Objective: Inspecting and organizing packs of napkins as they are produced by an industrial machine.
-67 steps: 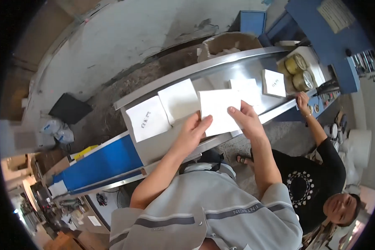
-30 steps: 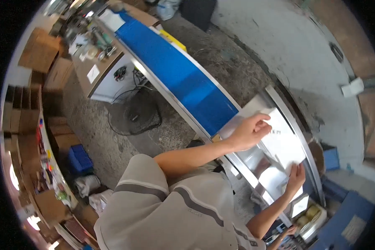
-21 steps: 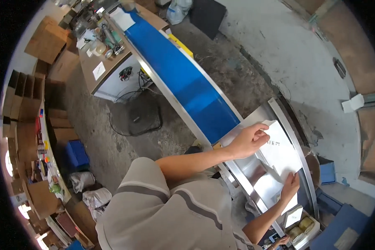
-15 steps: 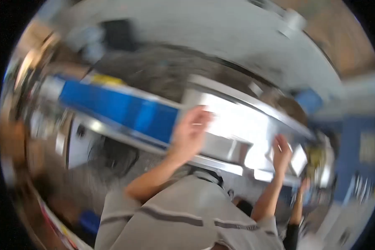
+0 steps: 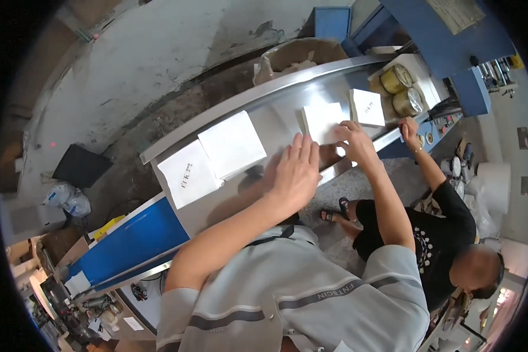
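My left hand (image 5: 296,171) hovers over the metal tabletop (image 5: 284,117), palm down, fingers stretched out and holding nothing. My right hand (image 5: 356,144) is at the near right corner of a small white paper stack (image 5: 322,121), its fingers bent and apart; they seem to touch the edge. Another small white stack (image 5: 368,108) with dark print lies just to the right. Left of my left hand are two larger white paper stacks, a plain one (image 5: 233,144) and a printed one (image 5: 188,173), side by side.
Two yellowish rolls (image 5: 400,91) stand at the table's right end, by a blue machine (image 5: 452,35). A co-worker's hand (image 5: 411,132) rests near that end. A blue conveyor belt (image 5: 132,242) adjoins the table's left end. Behind is a large open sack (image 5: 296,58).
The view has turned and sharpened from a blur. My hands have come closer together over the table, the right one now at a white stack. More of the co-worker shows at right.
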Tool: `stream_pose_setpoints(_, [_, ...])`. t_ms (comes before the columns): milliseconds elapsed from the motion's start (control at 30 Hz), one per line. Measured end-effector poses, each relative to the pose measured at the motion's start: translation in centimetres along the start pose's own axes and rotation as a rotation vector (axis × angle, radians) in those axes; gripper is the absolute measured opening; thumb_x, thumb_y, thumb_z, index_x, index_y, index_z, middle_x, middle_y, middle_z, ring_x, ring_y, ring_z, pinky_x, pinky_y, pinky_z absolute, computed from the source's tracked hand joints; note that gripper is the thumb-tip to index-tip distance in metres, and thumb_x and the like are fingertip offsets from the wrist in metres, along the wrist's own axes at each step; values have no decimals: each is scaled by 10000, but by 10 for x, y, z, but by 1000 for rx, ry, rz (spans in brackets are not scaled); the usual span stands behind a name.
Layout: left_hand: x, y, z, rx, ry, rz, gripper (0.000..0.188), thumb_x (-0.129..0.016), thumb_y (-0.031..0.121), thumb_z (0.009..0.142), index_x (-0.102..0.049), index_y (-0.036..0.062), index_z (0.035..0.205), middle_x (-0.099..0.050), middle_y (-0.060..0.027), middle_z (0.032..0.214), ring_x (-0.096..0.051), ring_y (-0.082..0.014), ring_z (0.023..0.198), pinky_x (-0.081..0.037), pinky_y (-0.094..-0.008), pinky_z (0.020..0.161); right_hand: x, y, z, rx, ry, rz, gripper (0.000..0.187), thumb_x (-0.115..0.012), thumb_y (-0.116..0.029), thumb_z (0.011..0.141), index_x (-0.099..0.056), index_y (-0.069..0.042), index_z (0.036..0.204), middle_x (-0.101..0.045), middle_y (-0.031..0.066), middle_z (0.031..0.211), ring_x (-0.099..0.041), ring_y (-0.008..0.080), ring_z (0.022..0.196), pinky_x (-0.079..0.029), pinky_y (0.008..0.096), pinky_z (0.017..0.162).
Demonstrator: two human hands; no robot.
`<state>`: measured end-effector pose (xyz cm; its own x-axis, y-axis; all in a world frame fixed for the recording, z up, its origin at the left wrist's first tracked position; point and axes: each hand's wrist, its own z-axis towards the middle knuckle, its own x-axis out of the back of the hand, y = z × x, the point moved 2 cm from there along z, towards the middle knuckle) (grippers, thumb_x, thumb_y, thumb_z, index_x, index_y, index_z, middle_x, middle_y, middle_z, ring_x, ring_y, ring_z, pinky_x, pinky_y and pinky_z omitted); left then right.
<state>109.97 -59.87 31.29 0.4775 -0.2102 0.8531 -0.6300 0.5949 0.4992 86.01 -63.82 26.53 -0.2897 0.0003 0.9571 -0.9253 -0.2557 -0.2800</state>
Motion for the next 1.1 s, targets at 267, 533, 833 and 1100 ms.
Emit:
stream_pose_setpoints(267, [8, -4, -15, 64, 7, -273, 542, -719, 209, 850, -526, -57, 1281, -467, -321, 1372, -465, -457, 1297, -421, -484, 1071, -2, 19, 2, 83, 16, 0, 182, -564, -55, 867, -669, -23, 1013, -666, 122, 1097, -632, 335, 1022, -526, 410, 856])
stream_pose_setpoints(533, [-19, -33, 1, 798, -64, -1740, 859, -576, 570, 946, -374, -118, 1420, -460, -314, 1410, -550, -336, 1255, -463, -451, 1047, 47, -24, 18, 3, 252, 136, 135, -597, -3, 877, -632, 2, 1007, -660, 146, 1070, -636, 375, 969, -525, 417, 794])
stream_pose_setpoints(833, [3, -33, 4, 766, 153, -1971, 375, -583, 206, 983, -555, -54, 1252, -641, -147, 1200, -646, -237, 1067, -524, -367, 918, 72, -121, -21, 15, 248, 458, 303, -655, -104, 920, -626, 8, 1200, -584, 176, 1334, -602, 286, 1175, -502, 351, 929])
stream_pose_setpoints(1100, [64, -61, -58, 675, 319, -1427, 402, -585, 181, 999, -515, -20, 1340, -628, -120, 1226, -598, -170, 1109, -485, -303, 926, 12, -169, 48, -328, 75, 1309, 501, -725, -60, 872, -500, 84, 1296, -694, 115, 1023, -662, 136, 883, -532, 245, 745])
